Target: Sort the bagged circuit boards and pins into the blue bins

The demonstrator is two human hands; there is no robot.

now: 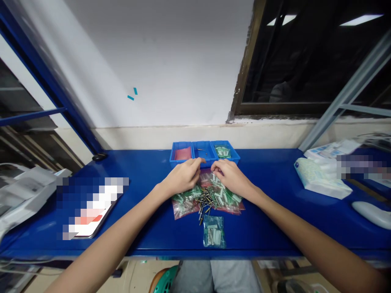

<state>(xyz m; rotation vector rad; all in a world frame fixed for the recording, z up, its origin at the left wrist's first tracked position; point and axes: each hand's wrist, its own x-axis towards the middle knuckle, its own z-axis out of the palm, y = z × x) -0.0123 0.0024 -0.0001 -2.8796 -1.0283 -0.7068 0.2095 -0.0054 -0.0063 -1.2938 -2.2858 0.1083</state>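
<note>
My left hand (185,176) is over the left part of a pile of small bags, its fingers curled together; what they hold, if anything, is too small to name. Opposite it, my right hand (229,176) has its fingers bent and pinched over the bags on the right. Clear and green bags (225,197) with white pieces lie under both hands, on pinkish bags (180,209). Loose metal screws (206,199) are heaped between them. Nearer the front edge lies a separate bag (214,232) with white pieces and screws.
Behind the hands, three blue bins (203,152) hold pink bags, a few screws and a green bag. A tablet-like device (94,211) lies at left on the blue table (146,240). A tissue pack (322,179) and a white rounded object (372,213) are at right.
</note>
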